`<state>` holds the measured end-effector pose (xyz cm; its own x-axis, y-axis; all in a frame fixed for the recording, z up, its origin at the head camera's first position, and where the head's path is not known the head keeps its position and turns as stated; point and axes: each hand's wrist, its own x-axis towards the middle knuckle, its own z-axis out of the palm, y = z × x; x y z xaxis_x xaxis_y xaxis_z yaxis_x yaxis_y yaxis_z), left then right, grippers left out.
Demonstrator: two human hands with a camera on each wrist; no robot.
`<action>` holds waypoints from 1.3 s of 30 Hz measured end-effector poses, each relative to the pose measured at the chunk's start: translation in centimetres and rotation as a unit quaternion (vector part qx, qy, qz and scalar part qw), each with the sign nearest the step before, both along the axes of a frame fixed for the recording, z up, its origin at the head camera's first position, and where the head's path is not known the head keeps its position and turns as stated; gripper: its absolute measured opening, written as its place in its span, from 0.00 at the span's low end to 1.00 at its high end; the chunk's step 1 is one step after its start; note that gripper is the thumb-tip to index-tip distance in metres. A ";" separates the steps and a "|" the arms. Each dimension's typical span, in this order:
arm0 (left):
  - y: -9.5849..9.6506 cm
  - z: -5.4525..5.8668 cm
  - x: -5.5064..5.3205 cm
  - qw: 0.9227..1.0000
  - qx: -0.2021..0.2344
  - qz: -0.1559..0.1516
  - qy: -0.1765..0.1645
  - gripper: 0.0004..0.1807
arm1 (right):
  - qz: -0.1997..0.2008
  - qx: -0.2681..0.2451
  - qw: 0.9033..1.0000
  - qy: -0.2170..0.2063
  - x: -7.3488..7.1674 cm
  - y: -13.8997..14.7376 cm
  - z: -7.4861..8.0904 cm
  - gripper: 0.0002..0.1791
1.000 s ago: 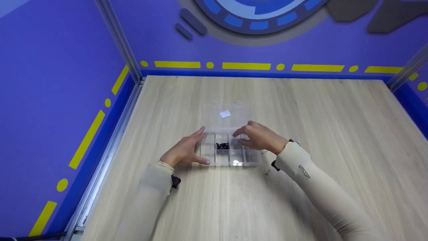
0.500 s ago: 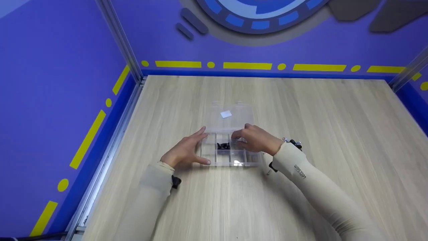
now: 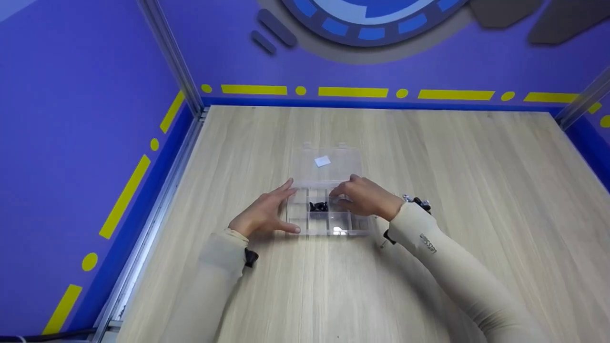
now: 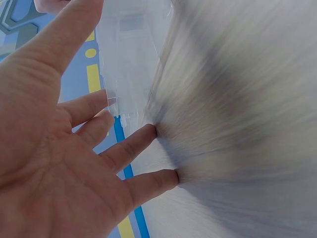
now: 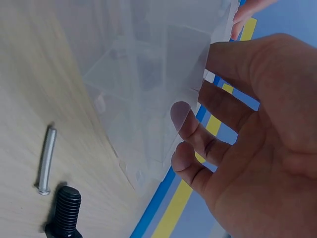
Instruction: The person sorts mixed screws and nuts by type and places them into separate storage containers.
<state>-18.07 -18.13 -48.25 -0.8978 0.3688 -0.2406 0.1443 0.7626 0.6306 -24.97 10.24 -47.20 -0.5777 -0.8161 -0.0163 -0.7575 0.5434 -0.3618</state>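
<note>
Against a second ago, the right hand [image 3: 368, 197] has dipped further into the clear box [image 3: 315, 233] on the counter [image 3: 457, 162], at two o'clock; its fingers are bent, any hold hidden. The left hand [image 3: 264, 212] stays at nine o'clock, fingers wide, touching the box.

A clear plastic compartment box [image 3: 318, 226] lies on the worktop [image 3: 457, 166], lid [image 3: 340, 169] folded back, small black pieces [image 3: 318, 206] in a middle compartment, left hand [image 3: 263, 212] at its left side, right hand [image 3: 369, 196] over its right compartments.
</note>
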 end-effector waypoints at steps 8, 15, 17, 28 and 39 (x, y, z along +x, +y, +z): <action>-0.1 0.1 0.0 1.000 0.004 -0.008 0.007 0.61 | 0.020 -0.018 0.999 0.022 0.0 0.0 -0.2 0.12; 0.0 -0.2 0.1 1.000 0.005 -0.005 0.002 0.61 | 0.001 -0.016 1.000 0.010 0.1 0.5 -0.3 0.13; 0.0 -0.2 0.1 1.000 0.004 -0.004 0.001 0.61 | -0.005 -0.029 1.000 0.010 0.0 0.9 -0.2 0.14; -0.1 0.0 0.0 1.000 0.007 0.004 0.001 0.62 | -0.053 -0.094 0.993 0.049 -0.9 4.8 1.2 0.11; 0.0 0.1 0.2 1.000 0.008 -0.001 0.010 0.61 | -0.086 -0.114 0.987 0.078 -0.7 8.9 0.3 0.11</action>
<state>-17.89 -18.10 -48.11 -0.9015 0.3747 -0.2166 0.1586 0.7516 0.6402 -25.65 19.14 -46.86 -0.6891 -0.6780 0.2559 -0.7170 0.5868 -0.3763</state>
